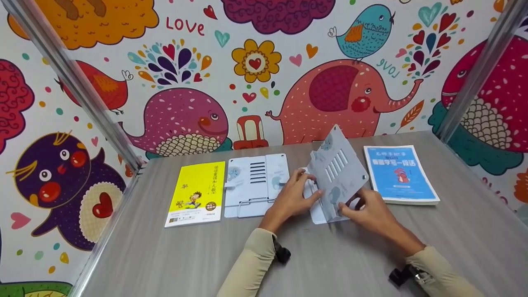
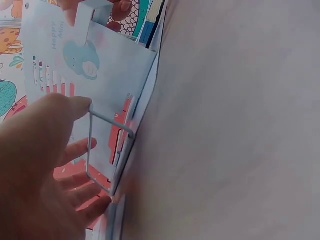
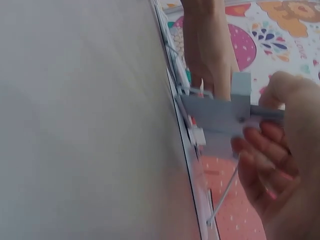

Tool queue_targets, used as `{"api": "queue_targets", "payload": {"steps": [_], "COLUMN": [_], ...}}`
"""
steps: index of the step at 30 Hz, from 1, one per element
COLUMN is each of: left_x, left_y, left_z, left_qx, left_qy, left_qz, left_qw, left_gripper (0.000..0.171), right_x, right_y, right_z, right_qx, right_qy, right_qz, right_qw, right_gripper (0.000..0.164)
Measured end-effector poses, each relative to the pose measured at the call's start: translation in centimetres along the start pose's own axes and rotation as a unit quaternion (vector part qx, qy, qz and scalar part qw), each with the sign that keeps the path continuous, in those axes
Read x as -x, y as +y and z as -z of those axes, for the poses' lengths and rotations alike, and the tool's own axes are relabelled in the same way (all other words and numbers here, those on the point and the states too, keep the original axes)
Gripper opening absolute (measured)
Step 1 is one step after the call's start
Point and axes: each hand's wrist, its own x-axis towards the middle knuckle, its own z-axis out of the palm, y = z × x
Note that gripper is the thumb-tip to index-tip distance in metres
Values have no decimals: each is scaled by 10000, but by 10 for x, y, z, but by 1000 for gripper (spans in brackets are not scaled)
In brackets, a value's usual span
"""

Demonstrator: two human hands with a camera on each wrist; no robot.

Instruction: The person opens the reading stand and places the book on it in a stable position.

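Note:
A pale blue-white folding book stand (image 1: 350, 175), printed with elephants and cut with slots, has its panel raised at a tilt above a base on the table. My left hand (image 1: 293, 197) is at its left side. In the left wrist view, the thumb meets the corner of a thin wire bracket (image 2: 111, 121), with the other fingers behind it. My right hand (image 1: 373, 211) pinches the panel's lower right edge beside a small clip (image 3: 241, 92). Some right fingertips are hidden behind the panel in the head view.
A second, similar stand (image 1: 241, 193) lies flat to the left, beside a yellow book (image 1: 202, 181). A blue-covered book (image 1: 398, 175) lies to the right. Patterned walls (image 1: 255, 103) with metal posts (image 1: 474, 74) enclose the grey wood-look table (image 1: 321, 264).

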Motion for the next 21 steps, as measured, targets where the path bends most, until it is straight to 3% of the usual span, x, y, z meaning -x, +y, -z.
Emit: {"api": "queue_targets", "payload": {"steps": [10,17,21], "left_x": [4,4,3], "left_y": [-3,-6,-6], "left_z": [2,3,3], "left_qx": [266,304,314], "left_qy": [-115,-18,35], "left_qz": [50,-84,-22], "left_qw": [9996,9995,9995], "left_gripper": [53,47,54], "right_x": [-7,-8,-8], "right_y": [21,31,38], "right_z": [26,37,43], "right_qx": [-496,-833,-1009], "right_qy": [-784,-960,-1006], "right_qz": [-276,-256,-190], "right_qw": [9953,9916,9896], "right_gripper": [48,45,44]}}
